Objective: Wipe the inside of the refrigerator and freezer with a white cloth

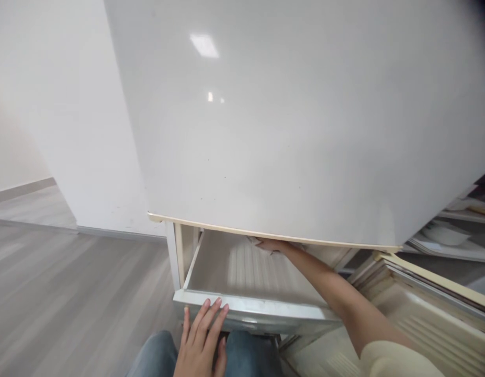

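Note:
A ribbed, whitish drawer (248, 299) is pulled out of the lower part of a white refrigerator (273, 131). My left hand (203, 332) rests at the drawer's front edge, its fingers stretched out and slightly apart. Deep inside the drawer, near the back, is my right hand (271, 244), partly hidden under the upper door's bottom edge. Its fingers are closed on a crumpled whitish cloth (261, 248) that touches or nearly touches the ribbed floor; only a part of the cloth shows.
The lower refrigerator door (423, 309) stands swung out to the right, beside my right arm. Shelves with papers and other items (450, 241) are at the far right. A white wall (97, 131) and grey wood-look floor (89, 293) lie to the left. My knees (156, 356) are just below the drawer.

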{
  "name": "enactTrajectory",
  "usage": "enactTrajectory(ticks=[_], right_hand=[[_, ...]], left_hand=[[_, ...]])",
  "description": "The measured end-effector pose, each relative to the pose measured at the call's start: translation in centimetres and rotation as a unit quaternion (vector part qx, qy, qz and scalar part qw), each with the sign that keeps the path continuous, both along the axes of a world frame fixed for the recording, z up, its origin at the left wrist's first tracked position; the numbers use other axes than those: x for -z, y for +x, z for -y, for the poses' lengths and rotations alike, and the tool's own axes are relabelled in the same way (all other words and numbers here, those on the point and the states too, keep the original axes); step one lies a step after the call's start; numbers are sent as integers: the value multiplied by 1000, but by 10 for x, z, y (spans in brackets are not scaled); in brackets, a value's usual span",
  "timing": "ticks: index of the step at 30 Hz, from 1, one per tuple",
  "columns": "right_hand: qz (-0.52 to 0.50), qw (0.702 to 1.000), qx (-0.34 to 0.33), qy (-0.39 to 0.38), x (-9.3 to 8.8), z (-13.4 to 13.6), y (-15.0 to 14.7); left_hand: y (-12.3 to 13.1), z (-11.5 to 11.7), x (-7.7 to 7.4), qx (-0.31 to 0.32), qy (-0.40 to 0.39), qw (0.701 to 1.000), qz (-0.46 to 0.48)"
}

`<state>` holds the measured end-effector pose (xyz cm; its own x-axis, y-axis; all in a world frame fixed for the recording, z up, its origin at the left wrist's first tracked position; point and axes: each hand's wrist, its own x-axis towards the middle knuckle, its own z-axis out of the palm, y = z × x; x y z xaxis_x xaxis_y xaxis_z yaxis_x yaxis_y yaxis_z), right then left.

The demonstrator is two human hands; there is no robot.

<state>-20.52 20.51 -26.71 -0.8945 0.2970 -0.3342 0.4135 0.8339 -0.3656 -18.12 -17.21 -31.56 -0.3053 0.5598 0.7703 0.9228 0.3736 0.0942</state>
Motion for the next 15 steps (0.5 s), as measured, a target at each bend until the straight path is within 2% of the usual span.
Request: enactTrajectory(ticks=[4,7,10,13,15], right_hand=[[79,993,-70,-43,5,23,15],[137,973,-160,-96,5,43,44],[175,946,-219,-161,2,63,76],[204,930,-232,-199,-5,72,93],[198,941,-202,-187,-10,69,89]], left_hand=[[-2,0,5,0,7,1000,-12],[-5,2,6,4,-16,999,-36],[-6,2,6,12,-17,999,-47],[-4,-1,8,13,9,1000,-23],[-2,-2,9,13,22,1000,-8]])
